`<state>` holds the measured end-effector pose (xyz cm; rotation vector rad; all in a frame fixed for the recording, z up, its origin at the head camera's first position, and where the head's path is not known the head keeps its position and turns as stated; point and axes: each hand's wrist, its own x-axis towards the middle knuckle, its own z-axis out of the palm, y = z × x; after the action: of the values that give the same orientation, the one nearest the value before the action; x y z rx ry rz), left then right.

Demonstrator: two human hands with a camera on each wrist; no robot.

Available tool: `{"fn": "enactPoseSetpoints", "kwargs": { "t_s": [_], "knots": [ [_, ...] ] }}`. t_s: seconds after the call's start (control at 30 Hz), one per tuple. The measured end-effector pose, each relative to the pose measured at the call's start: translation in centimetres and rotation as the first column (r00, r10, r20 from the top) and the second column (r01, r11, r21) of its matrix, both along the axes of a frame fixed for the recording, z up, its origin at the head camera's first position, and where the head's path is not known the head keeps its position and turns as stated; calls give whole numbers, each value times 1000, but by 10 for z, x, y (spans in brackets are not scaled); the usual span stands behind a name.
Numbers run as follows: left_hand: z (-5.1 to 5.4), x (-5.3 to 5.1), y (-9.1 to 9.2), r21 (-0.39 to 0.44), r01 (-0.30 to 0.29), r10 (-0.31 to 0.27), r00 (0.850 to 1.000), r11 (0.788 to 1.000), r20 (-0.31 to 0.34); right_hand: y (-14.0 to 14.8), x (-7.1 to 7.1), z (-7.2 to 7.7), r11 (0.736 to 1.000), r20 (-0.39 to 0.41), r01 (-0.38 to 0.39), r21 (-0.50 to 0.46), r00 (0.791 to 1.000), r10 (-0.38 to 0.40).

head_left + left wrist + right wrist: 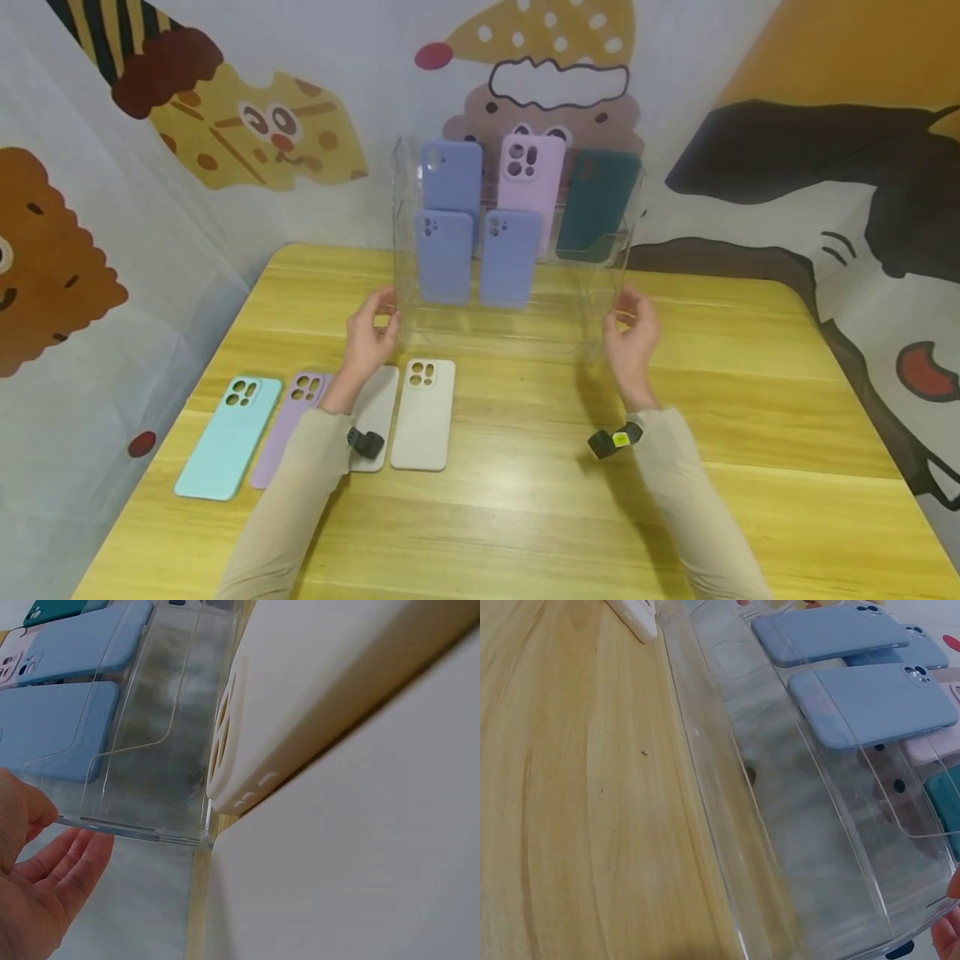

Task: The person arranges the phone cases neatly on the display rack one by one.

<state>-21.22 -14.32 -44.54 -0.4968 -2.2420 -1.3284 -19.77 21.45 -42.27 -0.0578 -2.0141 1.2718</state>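
A clear stepped display rack (495,340) stands at the back of the table. My left hand (366,340) grips its left side wall, and the left wrist view shows the thumb and fingers (88,862) on either side of the clear edge. On the opposite side wall, my right hand (632,337) holds with curled fingers, only partly seen in the right wrist view. The rack's upper row bears a blue case (452,179), a pink case (531,183) and a teal case (597,204). Two more blue cases (444,258) (510,258) lean side by side in front, lower down.
On the wooden table (525,517), left of centre, lie a turquoise case (227,442), a purple case (283,433), a grey case (377,412) partly under my left forearm, and a white case (422,425). A printed cloth (315,212) hangs behind.
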Motion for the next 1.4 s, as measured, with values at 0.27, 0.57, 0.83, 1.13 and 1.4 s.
{"fn": "enactPoseSetpoints", "kwargs": {
  "t_s": [0.27,0.57,0.83,1.13,1.4],
  "knots": [
    [0,0,0,13,2,-2,1000,1000,-5,1,1,0,1000,62,24,12,998,-25],
    [8,15,-15,11,22,-23,997,1000,79,1,0,-1,1000,77,20,-15,997,-19],
    [20,46,-58,-91,-110,124,979,990,160,2,1,-1,1000,98,27,-11,995,-26],
    [14,76,-110,-231,-263,313,925,937,217,3,3,0,1000,72,11,-10,997,-10],
    [5,95,-148,-354,-273,402,837,895,370,2,3,1,1000,67,3,-9,998,-2]
  ]
}}
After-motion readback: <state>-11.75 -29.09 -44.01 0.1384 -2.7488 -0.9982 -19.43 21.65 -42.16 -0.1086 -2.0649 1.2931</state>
